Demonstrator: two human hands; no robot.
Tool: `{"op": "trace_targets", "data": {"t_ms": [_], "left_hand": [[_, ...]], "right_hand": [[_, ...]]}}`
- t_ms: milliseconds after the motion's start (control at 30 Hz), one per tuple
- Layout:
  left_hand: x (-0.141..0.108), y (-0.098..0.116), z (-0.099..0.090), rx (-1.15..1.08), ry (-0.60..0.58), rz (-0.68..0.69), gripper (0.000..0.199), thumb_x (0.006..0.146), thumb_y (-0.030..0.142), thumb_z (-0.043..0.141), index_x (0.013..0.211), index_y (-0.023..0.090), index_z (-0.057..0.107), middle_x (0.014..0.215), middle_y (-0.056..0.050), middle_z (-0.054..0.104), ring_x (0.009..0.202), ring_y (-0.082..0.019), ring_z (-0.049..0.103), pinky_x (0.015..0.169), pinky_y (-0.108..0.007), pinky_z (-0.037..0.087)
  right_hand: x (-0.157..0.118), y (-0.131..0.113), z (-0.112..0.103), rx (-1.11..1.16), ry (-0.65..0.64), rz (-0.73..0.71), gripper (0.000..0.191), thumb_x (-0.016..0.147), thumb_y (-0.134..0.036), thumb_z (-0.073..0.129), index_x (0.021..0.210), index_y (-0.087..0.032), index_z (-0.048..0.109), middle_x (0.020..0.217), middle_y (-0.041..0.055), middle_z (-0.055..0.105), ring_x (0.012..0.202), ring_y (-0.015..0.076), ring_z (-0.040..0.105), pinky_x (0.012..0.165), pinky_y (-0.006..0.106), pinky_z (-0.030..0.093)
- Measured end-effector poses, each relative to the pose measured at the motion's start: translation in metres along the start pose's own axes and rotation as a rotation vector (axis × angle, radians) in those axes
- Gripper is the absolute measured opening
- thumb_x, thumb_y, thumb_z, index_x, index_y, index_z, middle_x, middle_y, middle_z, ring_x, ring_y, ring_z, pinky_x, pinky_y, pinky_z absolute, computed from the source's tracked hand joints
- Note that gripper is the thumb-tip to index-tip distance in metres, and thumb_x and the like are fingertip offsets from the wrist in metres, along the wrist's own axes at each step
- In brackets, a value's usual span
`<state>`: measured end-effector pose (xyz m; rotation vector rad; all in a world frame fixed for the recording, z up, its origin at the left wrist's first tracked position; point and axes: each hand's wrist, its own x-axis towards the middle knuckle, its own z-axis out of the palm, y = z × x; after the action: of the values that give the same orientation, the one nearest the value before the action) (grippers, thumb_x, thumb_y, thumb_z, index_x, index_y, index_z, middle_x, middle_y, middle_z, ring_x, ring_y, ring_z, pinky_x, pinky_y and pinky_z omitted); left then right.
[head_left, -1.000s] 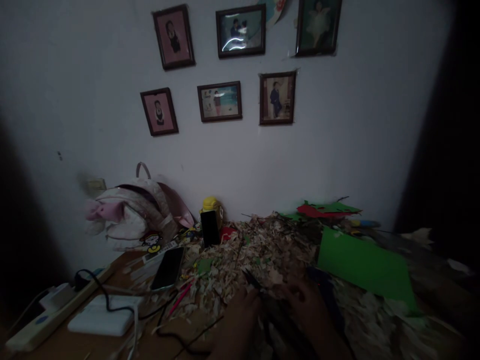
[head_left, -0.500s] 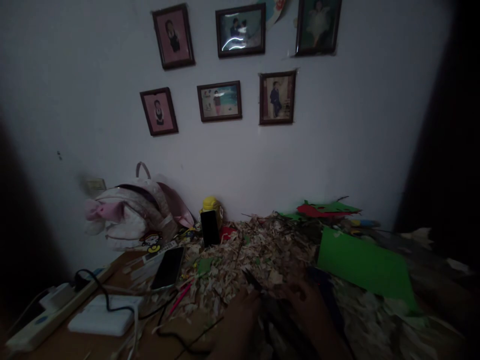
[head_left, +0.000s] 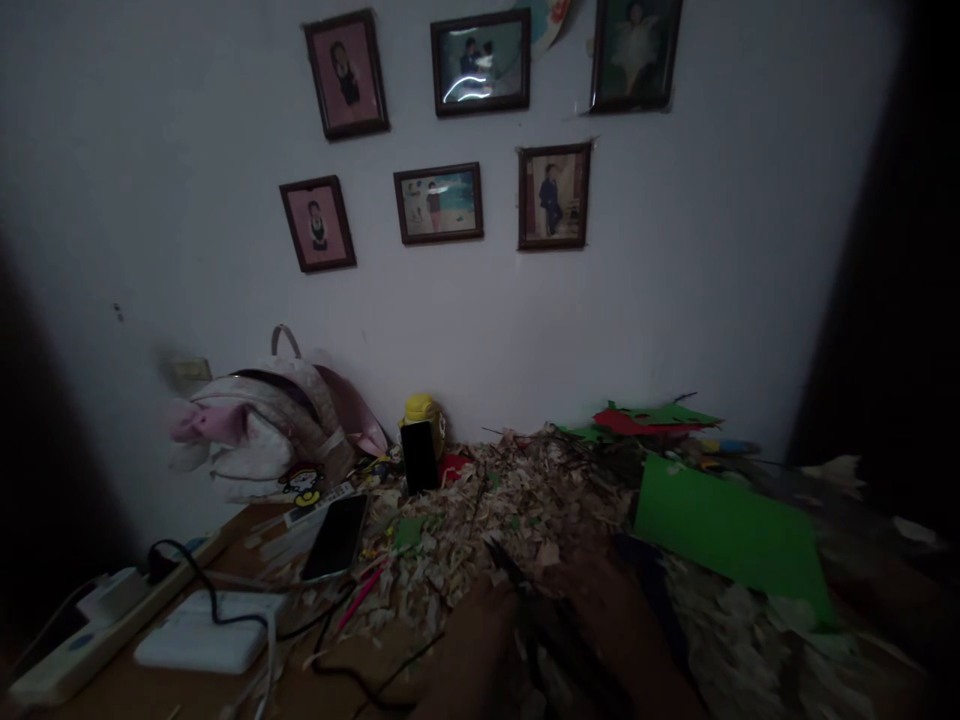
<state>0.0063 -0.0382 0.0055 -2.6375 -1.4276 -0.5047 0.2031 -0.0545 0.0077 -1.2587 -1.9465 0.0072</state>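
My left hand (head_left: 484, 620) is at the bottom centre, dark and blurred, beside a dark pointed tool (head_left: 510, 565) whose tip points up and left. To the right of the tool is my right hand (head_left: 592, 590), low over the scraps and also dim. The fingers of both hands are too dark to make out, and I cannot tell which hand, if either, holds the tool. Pale paper-like scraps (head_left: 450, 550) lie heaped around and beyond the hands. A dark blue item (head_left: 652, 570) lies just right of my right hand.
A green sheet (head_left: 731, 530) lies at the right. At the left are a phone (head_left: 336, 537), a pink pen (head_left: 361, 597), a white box (head_left: 210, 632), black cables and a power strip (head_left: 60, 672). Behind stand a backpack (head_left: 262, 430) and an upright phone (head_left: 420, 457).
My right hand has shifted slightly left, towards the tool, and its fingers have changed pose. A pale scrap near the tool's tip looks slightly different. The rest looks the same.
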Motion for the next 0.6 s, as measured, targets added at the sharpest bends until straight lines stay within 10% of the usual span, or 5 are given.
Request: {"op": "trace_targets", "data": {"t_ms": [600], "left_hand": [[0.002,0.008,-0.018,-0.044,-0.17,-0.139,0.027,0.077,0.007,0.044,0.091,0.022,0.061,0.09,-0.004,0.066,0.088,-0.019,0.058,0.073,-0.025,0.043]], "right_hand": [[0.002,-0.015,-0.003,-0.073,-0.061,0.088,0.024,0.086,-0.015,0.047,0.095,-0.026,0.066,0.097,0.0005,0.067,0.094,0.0177,0.06,0.083,0.032,0.048]]}}
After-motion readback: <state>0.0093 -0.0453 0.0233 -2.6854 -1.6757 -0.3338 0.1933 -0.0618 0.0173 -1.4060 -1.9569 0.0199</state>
